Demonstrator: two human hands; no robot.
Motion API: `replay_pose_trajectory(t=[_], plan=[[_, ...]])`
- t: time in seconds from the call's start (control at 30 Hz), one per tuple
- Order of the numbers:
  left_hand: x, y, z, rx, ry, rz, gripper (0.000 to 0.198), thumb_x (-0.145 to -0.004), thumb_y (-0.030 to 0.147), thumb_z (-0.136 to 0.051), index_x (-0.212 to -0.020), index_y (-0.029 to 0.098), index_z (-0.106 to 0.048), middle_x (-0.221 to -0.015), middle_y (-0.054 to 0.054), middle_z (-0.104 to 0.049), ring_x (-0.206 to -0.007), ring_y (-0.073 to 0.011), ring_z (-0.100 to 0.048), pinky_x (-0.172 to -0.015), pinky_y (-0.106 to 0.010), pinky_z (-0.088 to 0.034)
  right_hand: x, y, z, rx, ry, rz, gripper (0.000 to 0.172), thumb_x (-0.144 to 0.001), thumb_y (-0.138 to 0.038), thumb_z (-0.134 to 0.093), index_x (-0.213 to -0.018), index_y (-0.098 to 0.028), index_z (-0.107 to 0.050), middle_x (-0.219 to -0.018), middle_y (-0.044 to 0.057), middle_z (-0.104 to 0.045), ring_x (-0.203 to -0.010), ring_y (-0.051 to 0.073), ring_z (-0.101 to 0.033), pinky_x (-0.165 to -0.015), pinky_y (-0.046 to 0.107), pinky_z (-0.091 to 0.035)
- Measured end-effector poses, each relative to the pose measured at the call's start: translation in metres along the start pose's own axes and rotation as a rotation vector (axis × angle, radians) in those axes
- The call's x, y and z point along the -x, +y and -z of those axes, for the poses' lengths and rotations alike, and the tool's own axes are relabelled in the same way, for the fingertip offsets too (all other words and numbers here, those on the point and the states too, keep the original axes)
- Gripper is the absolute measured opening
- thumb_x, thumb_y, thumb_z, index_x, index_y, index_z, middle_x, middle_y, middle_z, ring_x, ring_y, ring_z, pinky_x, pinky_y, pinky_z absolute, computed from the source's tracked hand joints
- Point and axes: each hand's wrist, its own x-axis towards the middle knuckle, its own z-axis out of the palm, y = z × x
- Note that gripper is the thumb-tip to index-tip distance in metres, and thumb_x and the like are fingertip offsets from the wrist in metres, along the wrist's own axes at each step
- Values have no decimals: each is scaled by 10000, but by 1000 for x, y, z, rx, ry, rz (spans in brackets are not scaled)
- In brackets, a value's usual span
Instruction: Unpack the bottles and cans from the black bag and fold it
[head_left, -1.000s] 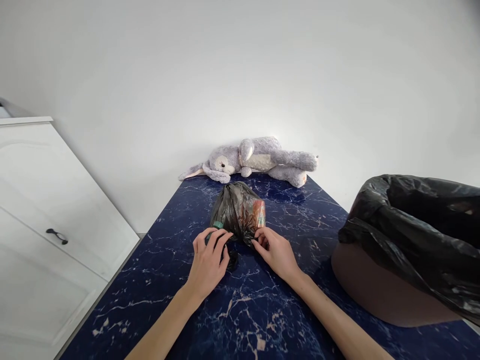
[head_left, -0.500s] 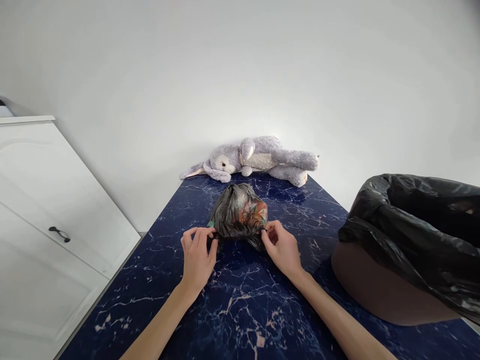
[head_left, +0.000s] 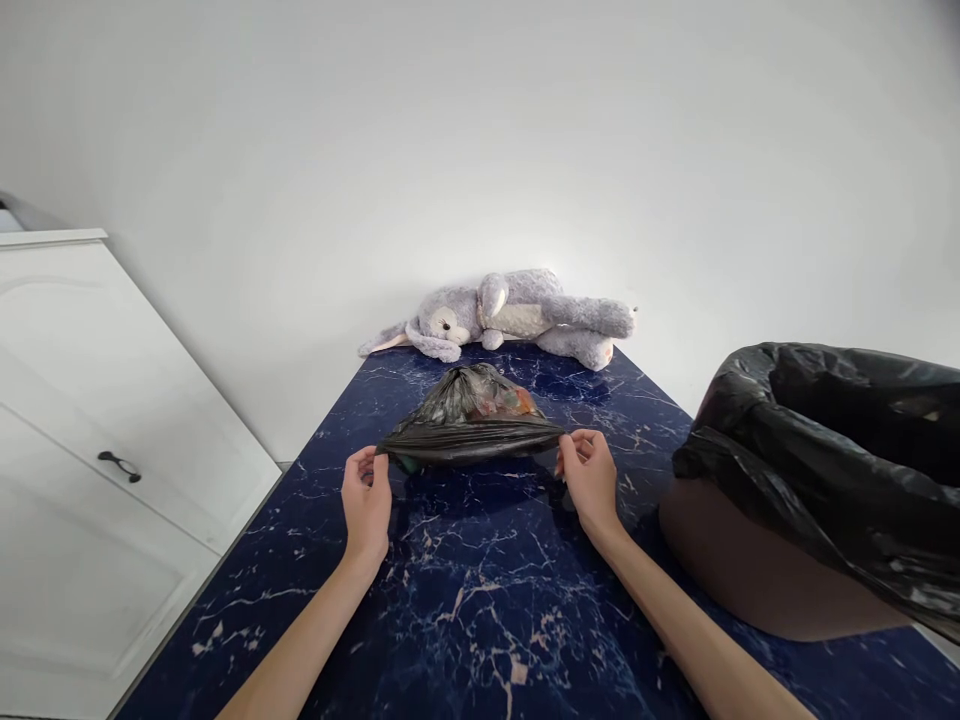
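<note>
A thin black plastic bag [head_left: 465,440] with rubbish inside lies on the dark blue marbled table [head_left: 480,600]. Orange and greenish contents show through its film, too blurred to name. My left hand [head_left: 367,500] pinches the left end of the bag's near edge. At the opposite end, my right hand [head_left: 590,480] grips the same edge between thumb and fingers. Between both hands the edge is stretched into a taut, nearly straight band, lifted a little off the tabletop.
A brown bin [head_left: 765,570] lined with a black bag [head_left: 810,480] stands at the right. Behind the bag, a grey plush rabbit [head_left: 517,310] lies on its side against the white wall [head_left: 480,130]. A white cabinet [head_left: 112,370] stands left of the table.
My hands have moved apart, left hand leftwards and right hand rightwards. The bag's near edge has gone from bunched and loose to stretched wide between them.
</note>
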Motion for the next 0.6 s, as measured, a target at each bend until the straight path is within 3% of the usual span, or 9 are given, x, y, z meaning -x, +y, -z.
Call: replay_pose_trajectory(t=[0.17, 0.27, 0.4, 0.6], plan=[[-3, -3, -1, 79, 11, 73, 299, -941, 492, -649, -1087, 237, -594, -1095, -74, -665, -1015, -241, -668, -822, -345, -558, 2, -1, -2, -32, -13, -28, 250, -956, -492, -599, -978, -278, -471, -642, -42, -611, -506, 213, -618, -482, 317, -464], [0, 0, -2, 125, -16, 66, 314, -928, 472, -671, -1093, 242, -536, -945, -32, -646, -860, -208, -656, -724, -317, -539, 5, -6, -4, -31, -33, -12, 273, -967, -508, -591, -1016, -274, -460, -659, -46, -609, -515, 210, -624, -487, 316, -471], [6, 9, -2, 168, -108, 35, 290, -954, 450, -652, -1080, 263, -470, -661, 62, -544, -617, -170, -565, -581, -279, -460, 10, -15, -5, 8, -67, 60, 300, -990, -531, -584, -1060, -271, -453, -668, -63, -591, -510, 189, -598, -508, 306, -471], [21, 26, -1, 229, -316, -67, 328, -1016, 489, -589, -1222, 282, -441, -636, 96, -536, -496, -141, -565, -515, -263, -470, 23, -29, -7, 108, -210, 227, 259, -1025, -477, -555, -1137, -254, -482, -662, -70, -568, -540, 168, -568, -561, 286, -450]])
